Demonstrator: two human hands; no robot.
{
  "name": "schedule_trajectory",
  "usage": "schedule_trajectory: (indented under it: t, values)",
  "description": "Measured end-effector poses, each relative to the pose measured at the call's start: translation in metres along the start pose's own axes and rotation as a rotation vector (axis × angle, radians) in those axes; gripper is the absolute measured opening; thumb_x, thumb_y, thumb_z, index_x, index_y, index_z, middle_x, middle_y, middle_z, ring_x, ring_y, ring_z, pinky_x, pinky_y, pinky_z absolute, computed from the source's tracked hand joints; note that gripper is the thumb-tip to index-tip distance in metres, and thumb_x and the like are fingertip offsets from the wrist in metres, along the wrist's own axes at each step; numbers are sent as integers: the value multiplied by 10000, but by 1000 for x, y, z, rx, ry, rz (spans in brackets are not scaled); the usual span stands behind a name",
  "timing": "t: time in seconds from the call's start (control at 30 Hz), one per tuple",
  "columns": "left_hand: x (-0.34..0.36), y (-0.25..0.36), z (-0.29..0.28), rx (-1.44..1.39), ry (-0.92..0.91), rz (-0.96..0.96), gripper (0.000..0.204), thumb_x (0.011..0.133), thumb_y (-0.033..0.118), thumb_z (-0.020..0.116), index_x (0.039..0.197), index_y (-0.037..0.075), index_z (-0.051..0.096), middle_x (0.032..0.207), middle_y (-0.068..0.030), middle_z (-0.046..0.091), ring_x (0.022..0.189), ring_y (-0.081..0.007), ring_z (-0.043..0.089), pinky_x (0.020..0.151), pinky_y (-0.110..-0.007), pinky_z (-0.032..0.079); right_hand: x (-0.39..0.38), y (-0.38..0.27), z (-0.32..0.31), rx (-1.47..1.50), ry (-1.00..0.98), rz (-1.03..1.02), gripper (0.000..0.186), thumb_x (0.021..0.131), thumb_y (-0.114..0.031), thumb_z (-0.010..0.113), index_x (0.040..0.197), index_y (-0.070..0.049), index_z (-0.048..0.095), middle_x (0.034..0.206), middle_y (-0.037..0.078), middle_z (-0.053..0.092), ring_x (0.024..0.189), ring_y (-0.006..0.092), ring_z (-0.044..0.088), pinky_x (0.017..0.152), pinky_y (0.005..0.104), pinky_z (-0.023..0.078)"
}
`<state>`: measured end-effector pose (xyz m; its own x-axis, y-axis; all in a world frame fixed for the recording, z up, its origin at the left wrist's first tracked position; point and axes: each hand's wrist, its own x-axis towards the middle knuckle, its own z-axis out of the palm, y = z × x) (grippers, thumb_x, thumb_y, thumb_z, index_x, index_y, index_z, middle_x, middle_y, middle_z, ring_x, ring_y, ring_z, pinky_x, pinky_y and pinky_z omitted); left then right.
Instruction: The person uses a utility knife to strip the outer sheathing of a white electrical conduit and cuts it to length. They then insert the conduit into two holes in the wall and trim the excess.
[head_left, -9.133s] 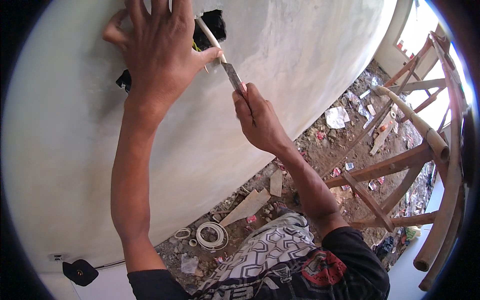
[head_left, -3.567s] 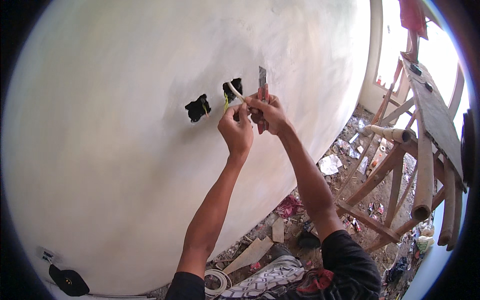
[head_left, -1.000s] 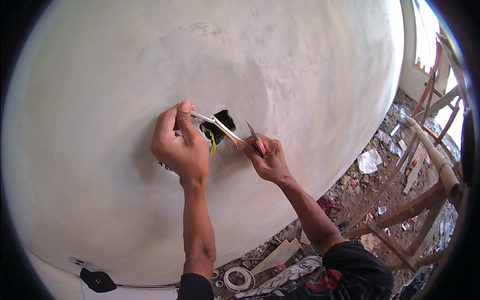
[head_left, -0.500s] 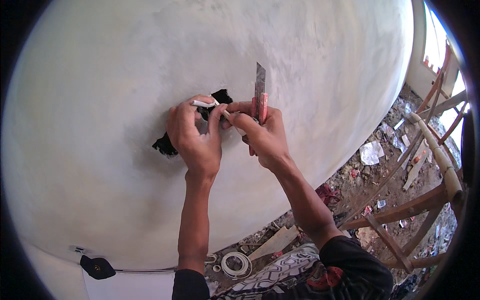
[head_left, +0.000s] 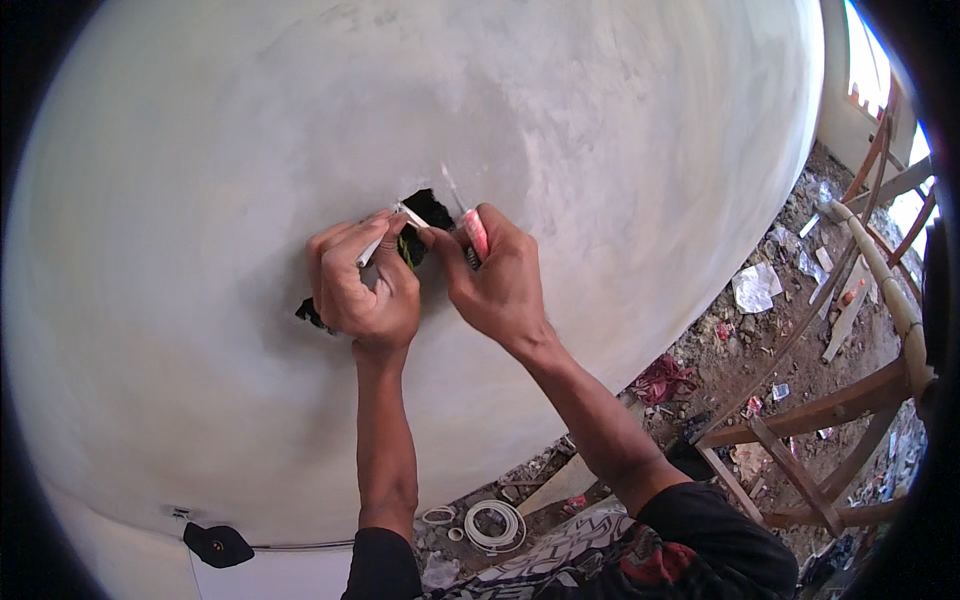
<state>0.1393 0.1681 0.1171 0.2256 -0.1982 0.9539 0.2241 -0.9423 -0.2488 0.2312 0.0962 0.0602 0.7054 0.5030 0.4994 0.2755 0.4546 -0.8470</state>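
Note:
A white cable [head_left: 369, 252] is pinched in my left hand [head_left: 365, 290], in front of a ragged dark hole [head_left: 430, 207] in the grey plastered wall [head_left: 620, 190]. Its pale end part shows between the fingertips of both hands. My right hand [head_left: 503, 285] is wrapped round a red utility knife [head_left: 475, 234], whose blade points up and to the left. That hand's thumb and fingertip are close to the cable, but whether they grip it I cannot tell. Yellow-green wire [head_left: 405, 250] shows at the hole beside my left fingers. Part of the hole lies behind my left hand.
Wooden scaffolding [head_left: 845, 405] with a pale pole [head_left: 880, 270] stands at the right over littered ground. A coil of white cable [head_left: 494, 526] lies below, by the wall's foot. At the lower left, a black cap [head_left: 218, 545] hangs near a small wall fitting.
The knife has tilted from upright to leaning left, and its blade now appears edge-on. Both hands have shifted slightly left, with my left hand turned further over the cable.

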Motion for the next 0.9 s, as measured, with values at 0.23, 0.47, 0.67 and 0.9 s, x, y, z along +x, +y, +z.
schedule_trajectory:
  t: [0.23,0.47,0.67,0.9]
  values:
    - [3,-2,6,-7,68,-10,320,752,-196,751,962,4,618,880,-94,708,796,-211,654,619,-294,598,-4,-2,0,-64,35,11,415,911,-209,774,694,-27,470,547,77,481,528,77,393,446,322,329]
    - [8,5,0,69,104,1,283,752,-138,798,943,14,654,885,-67,717,783,-195,646,601,-287,566,-10,2,4,39,45,-1,364,902,-194,777,724,-11,518,574,66,518,539,107,430,474,319,359]
    - [-1,47,4,57,223,-363,275,829,-32,793,1073,-7,669,1037,-131,694,760,-197,629,566,-274,506,0,-1,-13,166,-78,147,323,921,-225,758,807,22,585,693,106,632,668,95,540,576,318,456]
    - [-51,90,17,-116,34,-621,471,907,39,725,1328,-78,551,1268,-256,624,1042,-340,703,614,-315,613,-9,-33,-74,-503,-156,-50,285,963,-210,680,1027,26,535,719,165,625,648,232,607,633,371,486]
